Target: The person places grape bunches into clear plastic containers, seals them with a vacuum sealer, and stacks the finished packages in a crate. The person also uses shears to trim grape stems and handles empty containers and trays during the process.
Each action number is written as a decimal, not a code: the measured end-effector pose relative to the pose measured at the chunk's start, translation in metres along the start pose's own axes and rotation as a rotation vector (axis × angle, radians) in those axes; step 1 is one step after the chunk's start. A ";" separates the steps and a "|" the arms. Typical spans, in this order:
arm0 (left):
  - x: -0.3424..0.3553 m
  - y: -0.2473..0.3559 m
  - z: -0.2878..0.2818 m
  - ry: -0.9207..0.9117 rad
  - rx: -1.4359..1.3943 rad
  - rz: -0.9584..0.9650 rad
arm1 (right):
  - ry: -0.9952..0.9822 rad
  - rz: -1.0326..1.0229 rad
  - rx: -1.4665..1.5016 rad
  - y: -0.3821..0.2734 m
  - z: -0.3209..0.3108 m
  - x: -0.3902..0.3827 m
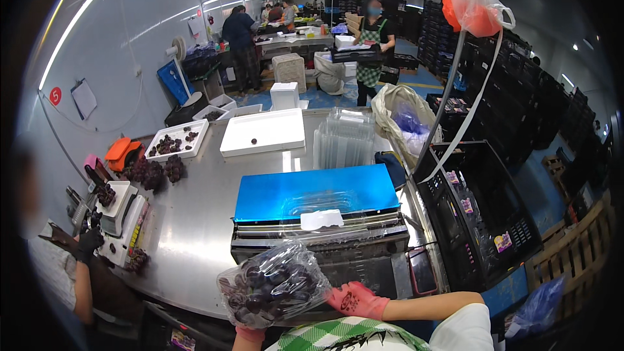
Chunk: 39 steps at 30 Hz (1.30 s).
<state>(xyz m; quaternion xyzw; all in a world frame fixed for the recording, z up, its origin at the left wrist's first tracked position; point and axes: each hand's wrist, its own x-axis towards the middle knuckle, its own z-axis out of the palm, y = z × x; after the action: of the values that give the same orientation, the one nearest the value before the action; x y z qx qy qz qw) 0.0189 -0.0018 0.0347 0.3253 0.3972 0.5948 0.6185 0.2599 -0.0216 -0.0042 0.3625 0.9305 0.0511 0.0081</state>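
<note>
A clear tray of dark grapes, covered in shiny plastic film, is held up at a tilt close in front of me. My right hand, in a pink glove, grips the pack's right side with its fingers closed at the film. Under the pack's lower left edge is my left hand, also pink-gloved; it holds the pack from below, its fingers mostly hidden. Just beyond the pack stands a film wrapping machine with a blue top plate. A white paper-like piece lies at the plate's near edge.
Clear trays are stacked behind the machine. White trays stand on the metal table. A co-worker's dark-gloved hand is by a scale at left. Black crates and a pole with bags flank the right.
</note>
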 end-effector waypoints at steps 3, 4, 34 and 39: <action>-0.008 0.001 -0.001 0.008 0.008 -0.007 | -0.070 0.011 0.158 -0.009 -0.003 -0.007; -0.010 0.001 -0.001 0.009 0.011 -0.009 | -0.084 0.023 0.196 -0.010 -0.006 -0.009; 0.040 -0.032 0.015 -0.049 0.681 -0.148 | 0.769 0.882 1.887 0.030 -0.013 -0.030; 0.049 -0.034 0.018 -0.193 0.900 -0.117 | 0.501 0.914 1.362 0.039 -0.016 -0.032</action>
<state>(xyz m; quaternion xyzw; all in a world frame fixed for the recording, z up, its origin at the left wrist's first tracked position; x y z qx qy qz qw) 0.0494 0.0452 0.0087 0.5924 0.5743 0.2945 0.4822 0.3084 -0.0160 0.0145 0.6058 0.4952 -0.4422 -0.4384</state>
